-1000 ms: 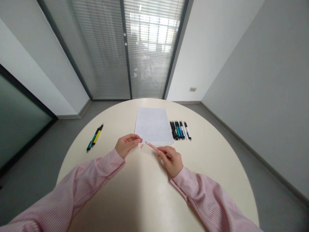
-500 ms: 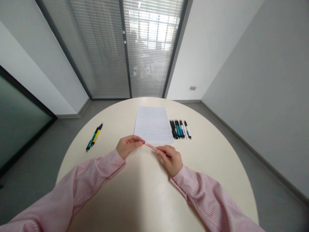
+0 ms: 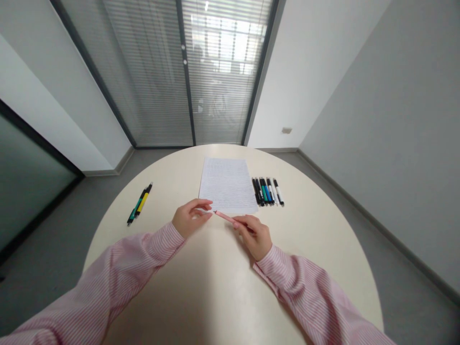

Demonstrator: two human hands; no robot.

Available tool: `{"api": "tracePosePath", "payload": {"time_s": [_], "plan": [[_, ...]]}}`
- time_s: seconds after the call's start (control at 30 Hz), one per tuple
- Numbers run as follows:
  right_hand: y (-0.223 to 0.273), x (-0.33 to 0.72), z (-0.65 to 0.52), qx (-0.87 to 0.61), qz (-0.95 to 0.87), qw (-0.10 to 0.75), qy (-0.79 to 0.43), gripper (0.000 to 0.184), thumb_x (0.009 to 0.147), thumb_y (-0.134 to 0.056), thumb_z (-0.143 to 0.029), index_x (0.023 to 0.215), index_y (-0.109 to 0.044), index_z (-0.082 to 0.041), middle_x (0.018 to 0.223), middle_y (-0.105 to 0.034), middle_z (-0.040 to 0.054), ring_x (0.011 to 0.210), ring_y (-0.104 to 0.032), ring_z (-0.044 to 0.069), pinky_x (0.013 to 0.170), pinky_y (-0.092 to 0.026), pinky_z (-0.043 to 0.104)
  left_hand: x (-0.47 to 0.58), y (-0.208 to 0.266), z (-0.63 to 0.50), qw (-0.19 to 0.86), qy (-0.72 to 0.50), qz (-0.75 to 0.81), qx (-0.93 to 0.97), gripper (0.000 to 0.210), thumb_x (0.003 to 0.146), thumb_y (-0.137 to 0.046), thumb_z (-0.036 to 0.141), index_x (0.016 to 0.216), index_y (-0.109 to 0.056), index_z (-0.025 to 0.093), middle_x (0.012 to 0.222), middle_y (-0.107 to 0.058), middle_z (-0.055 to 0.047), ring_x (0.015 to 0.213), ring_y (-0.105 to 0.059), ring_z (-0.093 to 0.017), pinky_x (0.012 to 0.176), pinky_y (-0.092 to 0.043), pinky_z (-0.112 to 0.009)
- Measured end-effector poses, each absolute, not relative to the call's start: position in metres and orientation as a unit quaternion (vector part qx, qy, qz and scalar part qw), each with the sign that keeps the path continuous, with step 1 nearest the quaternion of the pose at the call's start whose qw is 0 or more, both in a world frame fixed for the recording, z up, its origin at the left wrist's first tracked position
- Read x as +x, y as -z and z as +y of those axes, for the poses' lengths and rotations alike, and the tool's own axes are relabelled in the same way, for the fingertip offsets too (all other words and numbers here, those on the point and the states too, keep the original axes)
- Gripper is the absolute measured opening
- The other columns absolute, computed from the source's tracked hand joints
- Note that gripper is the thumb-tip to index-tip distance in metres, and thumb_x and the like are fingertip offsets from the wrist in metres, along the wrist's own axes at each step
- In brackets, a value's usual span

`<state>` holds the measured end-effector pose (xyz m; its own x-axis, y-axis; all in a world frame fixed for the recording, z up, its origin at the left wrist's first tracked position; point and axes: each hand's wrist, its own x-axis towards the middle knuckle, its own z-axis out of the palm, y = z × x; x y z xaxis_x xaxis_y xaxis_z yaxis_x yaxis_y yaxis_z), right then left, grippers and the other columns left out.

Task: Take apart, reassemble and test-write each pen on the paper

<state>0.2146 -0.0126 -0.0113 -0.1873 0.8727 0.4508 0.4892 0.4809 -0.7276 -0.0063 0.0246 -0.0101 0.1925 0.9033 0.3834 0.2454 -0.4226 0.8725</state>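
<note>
A slim pink pen point(image 3: 224, 217) slants between my hands, just in front of a lined sheet of paper point(image 3: 227, 184). My right hand point(image 3: 254, 235) grips its right end, with fingers and thumb closed round the barrel. The dark tip at the other end points left toward my left hand point(image 3: 191, 218). Thumb and fingers of that left hand are apart, with a small gap between them and the pen tip. The pen's right end is hidden inside my right hand.
Right of the paper lies a row of several pens point(image 3: 268, 191) in black, green, blue and white. Two more, a green pen point(image 3: 136, 207) and a yellow pen point(image 3: 143, 200), lie at the left of the round table point(image 3: 230, 287). A glass partition with blinds point(image 3: 158, 86) stands behind.
My left thumb and fingers have parted and let go of the pen's left end. The pen stays in my right hand, almost unmoved.
</note>
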Motion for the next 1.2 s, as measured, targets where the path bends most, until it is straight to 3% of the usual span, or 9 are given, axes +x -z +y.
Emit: {"api": "tracePosePath", "payload": {"time_s": [0.13,0.27,0.4,0.53,0.67,0.87,1.2], "plan": [[0.013,0.215,-0.013,-0.459,-0.728,0.449,-0.241,0.016,0.086,-0.051,-0.028,0.093,-0.063,-0.022,0.079,-0.067,0.0029,0.070,-0.062,0.015,0.066,-0.048,0.028,-0.008,0.015,0.025,0.048,-0.406,0.413,0.814,0.020,0.078,-0.059,0.026,0.095,-0.066,0.016,0.084,-0.065,-0.007,0.075,-0.058,-0.016,0.068,-0.049,-0.029],[0.014,0.215,-0.013,-0.463,-0.726,0.447,-0.243,0.016,0.086,-0.051,-0.029,0.093,-0.063,-0.022,0.078,-0.067,0.0029,0.071,-0.062,0.015,0.065,-0.049,0.027,-0.007,0.026,0.028,-0.015,-0.358,0.398,0.844,0.017,0.081,-0.056,0.026,0.090,-0.066,0.015,0.082,-0.063,-0.007,0.074,-0.057,-0.017,0.070,-0.049,-0.031],[0.013,0.214,-0.013,-0.474,-0.722,0.449,-0.230,0.016,0.086,-0.051,-0.029,0.092,-0.064,-0.022,0.079,-0.068,0.0029,0.070,-0.062,0.015,0.066,-0.049,0.028,-0.007,0.029,0.028,0.055,-0.357,0.407,0.839,0.014,0.083,-0.055,0.024,0.087,-0.066,0.017,0.079,-0.064,-0.005,0.073,-0.058,-0.016,0.069,-0.049,-0.029],[0.011,0.215,-0.013,-0.480,-0.736,0.437,-0.192,0.017,0.086,-0.051,-0.028,0.092,-0.065,-0.021,0.079,-0.069,0.0034,0.074,-0.063,0.016,0.070,-0.048,0.029,-0.004,0.021,0.024,0.265,-0.406,0.425,0.765,0.017,0.080,-0.058,0.027,0.093,-0.062,0.017,0.081,-0.065,-0.004,0.068,-0.060,-0.012,0.060,-0.050,-0.022],[0.009,0.216,-0.012,-0.477,-0.754,0.422,-0.158,0.016,0.086,-0.051,-0.027,0.092,-0.065,-0.021,0.082,-0.069,0.0036,0.076,-0.062,0.016,0.074,-0.045,0.030,-0.003,0.010,0.024,0.411,-0.472,0.442,0.643,0.021,0.072,-0.065,0.030,0.084,-0.059,0.014,0.079,-0.064,-0.004,0.074,-0.062,-0.014,0.065,-0.053,-0.023],[0.009,0.217,-0.012,-0.487,-0.758,0.408,-0.148,0.016,0.086,-0.051,-0.028,0.090,-0.065,-0.021,0.081,-0.069,0.0035,0.073,-0.062,0.016,0.075,-0.044,0.031,-0.002,0.001,0.023,0.447,-0.483,0.436,0.614,0.022,0.068,-0.067,0.033,0.079,-0.062,0.014,0.079,-0.064,-0.005,0.077,-0.062,-0.015,0.071,-0.054,-0.025],[0.011,0.218,-0.013,-0.469,-0.789,0.380,-0.115,0.016,0.088,-0.049,-0.026,0.094,-0.063,-0.021,0.083,-0.069,0.0035,0.077,-0.061,0.016,0.089,-0.036,0.037,-0.003,0.001,0.020,0.383,-0.491,0.399,0.673,0.014,0.073,-0.064,0.028,0.078,-0.066,0.014,0.078,-0.064,-0.006,0.076,-0.061,-0.015,0.065,-0.053,-0.022]]}}
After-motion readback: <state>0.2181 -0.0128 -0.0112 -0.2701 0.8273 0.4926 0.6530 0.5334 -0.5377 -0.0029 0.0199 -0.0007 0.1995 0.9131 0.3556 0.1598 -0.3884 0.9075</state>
